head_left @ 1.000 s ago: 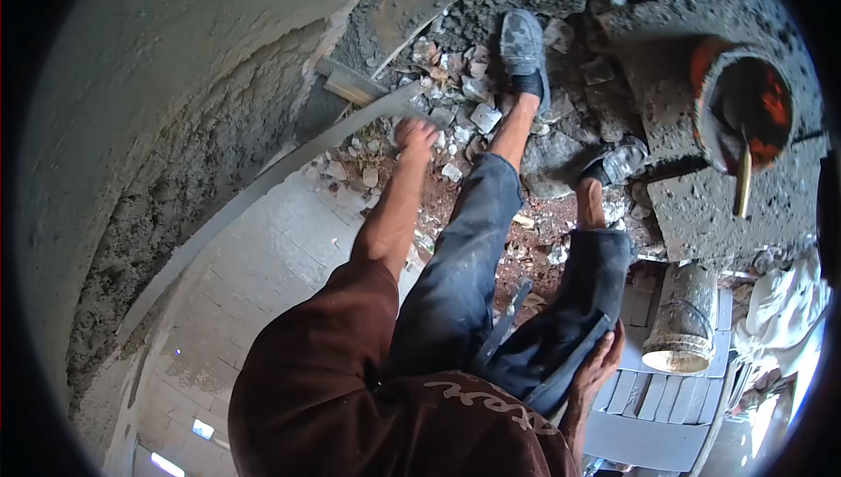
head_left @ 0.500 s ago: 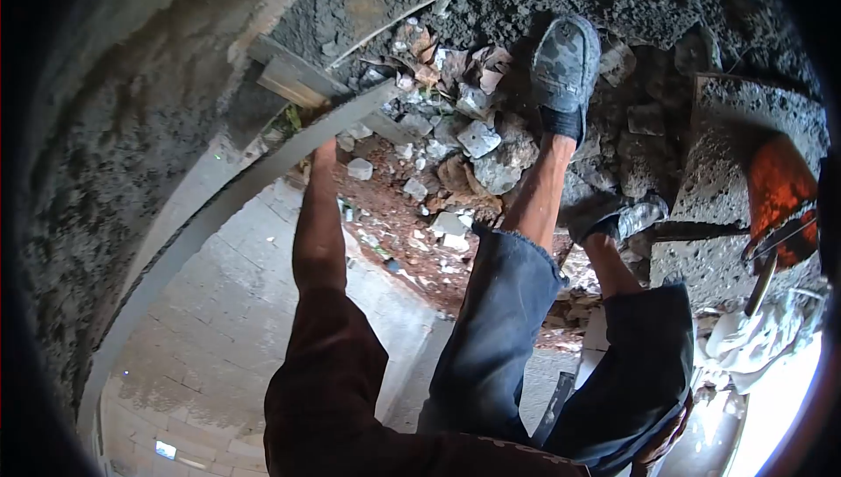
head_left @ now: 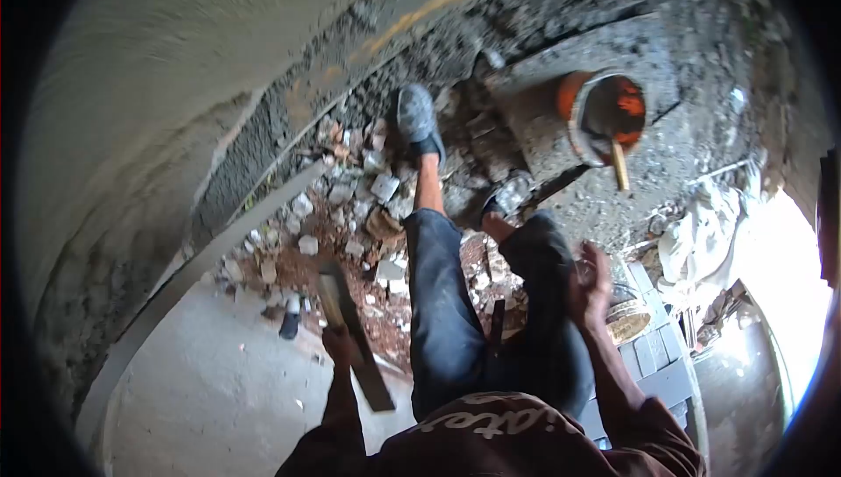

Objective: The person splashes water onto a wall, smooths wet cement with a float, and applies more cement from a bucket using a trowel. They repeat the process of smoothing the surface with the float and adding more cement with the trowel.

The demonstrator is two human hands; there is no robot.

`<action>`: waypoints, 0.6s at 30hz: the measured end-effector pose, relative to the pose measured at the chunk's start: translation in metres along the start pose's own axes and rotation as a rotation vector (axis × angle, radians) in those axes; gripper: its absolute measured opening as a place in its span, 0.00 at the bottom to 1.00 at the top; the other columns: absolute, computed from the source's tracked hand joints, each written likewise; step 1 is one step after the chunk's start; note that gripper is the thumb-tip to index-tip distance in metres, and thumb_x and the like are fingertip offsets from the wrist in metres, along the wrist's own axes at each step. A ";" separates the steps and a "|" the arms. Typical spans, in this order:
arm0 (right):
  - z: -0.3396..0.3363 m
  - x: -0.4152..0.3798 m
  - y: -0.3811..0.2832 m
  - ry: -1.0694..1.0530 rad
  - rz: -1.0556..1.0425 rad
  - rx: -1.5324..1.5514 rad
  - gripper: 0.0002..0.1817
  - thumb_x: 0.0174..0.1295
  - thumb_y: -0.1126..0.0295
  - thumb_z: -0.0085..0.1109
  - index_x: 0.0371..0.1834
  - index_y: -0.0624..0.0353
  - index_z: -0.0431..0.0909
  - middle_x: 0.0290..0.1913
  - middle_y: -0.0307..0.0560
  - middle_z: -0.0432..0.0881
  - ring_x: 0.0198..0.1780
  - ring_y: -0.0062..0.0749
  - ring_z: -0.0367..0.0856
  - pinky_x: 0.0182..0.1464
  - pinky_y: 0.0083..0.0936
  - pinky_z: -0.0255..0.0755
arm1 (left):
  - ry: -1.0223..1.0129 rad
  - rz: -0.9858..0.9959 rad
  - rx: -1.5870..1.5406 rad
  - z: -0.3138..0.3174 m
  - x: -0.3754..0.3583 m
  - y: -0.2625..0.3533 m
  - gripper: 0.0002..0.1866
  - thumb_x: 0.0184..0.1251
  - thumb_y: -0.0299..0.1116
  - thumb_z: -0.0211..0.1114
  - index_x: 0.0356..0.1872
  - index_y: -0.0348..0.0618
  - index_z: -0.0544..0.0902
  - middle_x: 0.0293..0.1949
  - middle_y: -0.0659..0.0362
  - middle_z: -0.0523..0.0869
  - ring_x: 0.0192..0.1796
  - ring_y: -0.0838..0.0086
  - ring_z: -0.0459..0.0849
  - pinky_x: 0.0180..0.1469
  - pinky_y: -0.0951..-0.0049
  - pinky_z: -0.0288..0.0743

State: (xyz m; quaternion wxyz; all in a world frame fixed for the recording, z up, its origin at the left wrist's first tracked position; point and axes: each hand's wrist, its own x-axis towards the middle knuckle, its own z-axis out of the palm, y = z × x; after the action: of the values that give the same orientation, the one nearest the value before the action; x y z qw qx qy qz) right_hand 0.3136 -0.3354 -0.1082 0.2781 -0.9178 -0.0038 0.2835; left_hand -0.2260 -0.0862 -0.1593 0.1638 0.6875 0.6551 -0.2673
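Observation:
My left hand is closed round the wooden handle of a plastering float, a long, flat, dark blade. The float is held away from the wall, over the pale floor left of my legs. Beside my right knee, my right hand is raised with its fingers apart and nothing visible in it. Along the bottom of the plastered wall runs a long, curving grey strip.
Broken stones and rubble lie around my feet. An orange bucket, with a wooden-handled tool in it, sits on a slab ahead right. White sacking and a round container are at the right.
My left hand has drawn back from the wall's lower edge toward my body with the float. My right hand has come into view. The camera has turned, bringing the bucket nearer the middle.

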 end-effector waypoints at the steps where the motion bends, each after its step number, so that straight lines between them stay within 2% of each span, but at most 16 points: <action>1: 0.002 0.004 -0.030 -0.088 -0.249 0.004 0.18 0.55 0.82 0.56 0.51 0.67 0.73 0.43 0.48 0.81 0.46 0.32 0.79 0.48 0.28 0.73 | 0.017 0.063 -0.028 -0.024 -0.020 0.029 0.16 0.56 0.38 0.68 0.35 0.35 0.77 0.38 0.44 0.81 0.42 0.51 0.80 0.43 0.56 0.73; 3: 0.013 0.007 -0.089 -0.308 -0.608 0.154 0.15 0.51 0.76 0.60 0.44 0.65 0.76 0.43 0.51 0.80 0.43 0.43 0.79 0.45 0.28 0.72 | -0.027 0.189 0.072 -0.082 -0.041 0.095 0.16 0.56 0.35 0.67 0.40 0.34 0.77 0.42 0.45 0.80 0.47 0.52 0.78 0.48 0.58 0.73; 4: 0.026 -0.001 -0.116 -0.328 -0.756 0.243 0.14 0.53 0.73 0.57 0.44 0.64 0.77 0.41 0.53 0.80 0.43 0.46 0.78 0.47 0.30 0.72 | 0.111 0.414 0.165 -0.102 -0.047 0.114 0.18 0.55 0.35 0.68 0.43 0.35 0.76 0.42 0.45 0.79 0.47 0.51 0.78 0.50 0.58 0.73; 5: 0.040 -0.012 -0.128 -0.547 -0.792 0.078 0.15 0.56 0.67 0.57 0.45 0.62 0.76 0.42 0.49 0.79 0.44 0.42 0.78 0.46 0.32 0.73 | 0.180 0.546 0.166 -0.118 -0.047 0.134 0.20 0.54 0.35 0.68 0.46 0.36 0.76 0.43 0.44 0.79 0.48 0.50 0.77 0.52 0.58 0.73; 6: 0.154 -0.012 -0.086 -0.498 -1.211 -0.200 0.27 0.59 0.59 0.52 0.59 0.62 0.66 0.50 0.48 0.77 0.53 0.35 0.74 0.56 0.30 0.68 | 0.253 0.677 0.176 -0.134 -0.047 0.154 0.21 0.54 0.35 0.68 0.48 0.37 0.76 0.44 0.44 0.78 0.49 0.49 0.77 0.55 0.58 0.72; 9: 0.109 0.007 -0.184 -0.966 -0.787 0.789 0.31 0.58 0.51 0.53 0.62 0.55 0.65 0.43 0.43 0.77 0.48 0.32 0.74 0.61 0.41 0.60 | 0.106 0.852 0.140 -0.243 -0.052 0.287 0.21 0.52 0.38 0.68 0.46 0.38 0.78 0.45 0.44 0.78 0.51 0.49 0.76 0.55 0.56 0.71; 10: 0.036 -0.011 -0.230 -0.742 -1.124 0.237 0.32 0.54 0.53 0.56 0.60 0.55 0.65 0.44 0.46 0.77 0.51 0.33 0.74 0.59 0.39 0.61 | 0.079 0.934 0.115 -0.276 -0.063 0.322 0.20 0.52 0.38 0.68 0.44 0.37 0.78 0.43 0.45 0.78 0.50 0.49 0.75 0.54 0.55 0.71; 11: -0.015 -0.027 -0.259 -0.457 -1.329 -0.325 0.33 0.49 0.56 0.59 0.59 0.55 0.66 0.45 0.48 0.78 0.54 0.34 0.75 0.58 0.37 0.63 | 0.030 1.001 0.103 -0.307 -0.078 0.353 0.19 0.53 0.39 0.68 0.42 0.37 0.78 0.41 0.46 0.78 0.49 0.49 0.75 0.53 0.55 0.70; 12: -0.033 -0.020 -0.271 -0.395 -1.353 -0.328 0.33 0.49 0.56 0.59 0.59 0.55 0.66 0.45 0.48 0.78 0.54 0.34 0.75 0.58 0.37 0.63 | 0.084 1.033 0.106 -0.332 -0.097 0.380 0.19 0.53 0.39 0.68 0.42 0.37 0.78 0.41 0.46 0.78 0.49 0.49 0.75 0.53 0.55 0.70; 14: -0.066 -0.010 -0.282 -0.363 -1.273 -0.453 0.24 0.55 0.52 0.57 0.52 0.50 0.68 0.43 0.50 0.78 0.52 0.42 0.76 0.56 0.43 0.64 | 0.142 1.224 0.179 -0.374 -0.137 0.427 0.18 0.52 0.38 0.68 0.41 0.37 0.78 0.37 0.47 0.78 0.46 0.49 0.75 0.49 0.53 0.70; 15: -0.089 -0.017 -0.293 -0.339 -1.269 -0.451 0.24 0.55 0.52 0.57 0.52 0.50 0.68 0.43 0.50 0.78 0.52 0.42 0.76 0.56 0.43 0.64 | 0.154 1.242 0.186 -0.390 -0.147 0.441 0.18 0.52 0.38 0.68 0.41 0.37 0.78 0.37 0.47 0.78 0.46 0.49 0.75 0.49 0.53 0.70; 17: -0.169 -0.034 -0.329 -0.645 -0.921 -0.389 0.26 0.53 0.58 0.60 0.53 0.53 0.66 0.41 0.53 0.79 0.55 0.45 0.76 0.54 0.49 0.66 | 0.204 1.422 0.249 -0.420 -0.161 0.468 0.22 0.47 0.34 0.70 0.45 0.36 0.77 0.42 0.48 0.80 0.48 0.52 0.77 0.51 0.56 0.72; 18: -0.206 -0.045 -0.329 -0.624 -1.015 -0.179 0.30 0.52 0.61 0.60 0.58 0.57 0.63 0.45 0.57 0.79 0.55 0.51 0.75 0.52 0.48 0.69 | 0.211 1.422 0.259 -0.440 -0.178 0.470 0.22 0.47 0.34 0.70 0.45 0.36 0.77 0.42 0.48 0.80 0.48 0.52 0.77 0.51 0.56 0.72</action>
State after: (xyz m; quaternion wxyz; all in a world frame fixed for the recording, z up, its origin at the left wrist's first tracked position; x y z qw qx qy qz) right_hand 0.4333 -0.1690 0.2247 0.2862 -0.6947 -0.5467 0.3697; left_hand 0.3058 -0.0185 0.2391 0.1513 0.9827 0.0257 -0.1039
